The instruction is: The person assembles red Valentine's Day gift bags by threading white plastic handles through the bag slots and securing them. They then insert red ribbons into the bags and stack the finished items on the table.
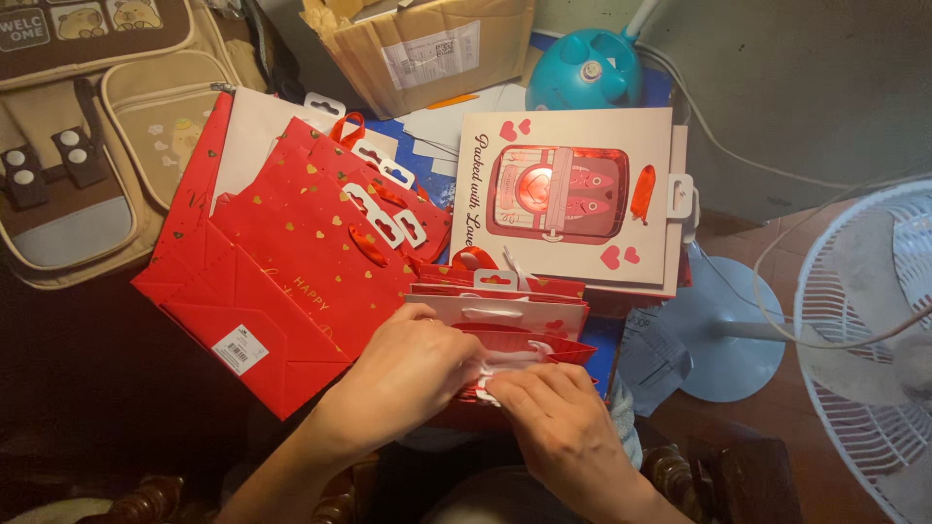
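The way to the left is blocked by a fan of flat red paper gift bags with gold hearts (291,252), with a beige fabric backpack (97,126) behind them at far left. Ahead stand a white paper bag with a red tin picture (568,199), a brown cardboard box (427,44) and a teal plastic fan base (587,68). To the right, a white wire-grille fan (869,340) and its cords crowd the side, leaving bare dark surface only at near left.

A cluttered home room: backpack (87,126), cardboard box (427,44), standing fan (874,340), wooden chair (699,475).

Left hand (413,374) and right hand (553,412) together (fingers pinched)
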### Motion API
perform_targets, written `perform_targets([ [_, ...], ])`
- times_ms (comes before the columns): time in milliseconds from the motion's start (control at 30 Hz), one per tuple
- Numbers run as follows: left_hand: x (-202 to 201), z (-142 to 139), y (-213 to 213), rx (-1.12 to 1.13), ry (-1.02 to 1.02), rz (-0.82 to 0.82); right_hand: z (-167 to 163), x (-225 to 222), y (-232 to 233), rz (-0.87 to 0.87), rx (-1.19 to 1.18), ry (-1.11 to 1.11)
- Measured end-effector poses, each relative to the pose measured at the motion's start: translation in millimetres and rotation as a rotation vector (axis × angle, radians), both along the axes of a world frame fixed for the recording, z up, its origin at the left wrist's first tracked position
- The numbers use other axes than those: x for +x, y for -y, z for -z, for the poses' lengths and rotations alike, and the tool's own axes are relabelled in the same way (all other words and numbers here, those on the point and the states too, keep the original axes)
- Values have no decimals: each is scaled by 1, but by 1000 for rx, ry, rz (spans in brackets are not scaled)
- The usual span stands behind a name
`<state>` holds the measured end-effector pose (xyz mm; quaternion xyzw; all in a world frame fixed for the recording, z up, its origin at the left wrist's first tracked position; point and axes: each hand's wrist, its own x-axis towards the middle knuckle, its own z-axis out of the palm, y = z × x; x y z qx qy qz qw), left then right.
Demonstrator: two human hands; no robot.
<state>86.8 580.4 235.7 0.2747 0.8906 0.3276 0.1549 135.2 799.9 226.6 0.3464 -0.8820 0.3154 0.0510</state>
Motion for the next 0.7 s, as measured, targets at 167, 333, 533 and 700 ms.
perform_targets([
  [167, -2, 8, -10, -263, 42, 99, -8, 5, -9, -113, -69, 77],
  [333, -6, 2, -15, -355, 37, 173, -11, 5, -16, -183, -72, 136],
  [533, -9, -11, -3, 19, -188, -69, -15, -3, -8, -78, -32, 107],
  [700, -7, -14, -4, 22, -93, -126, -18, -11, 0, 50, 10, -158],
])
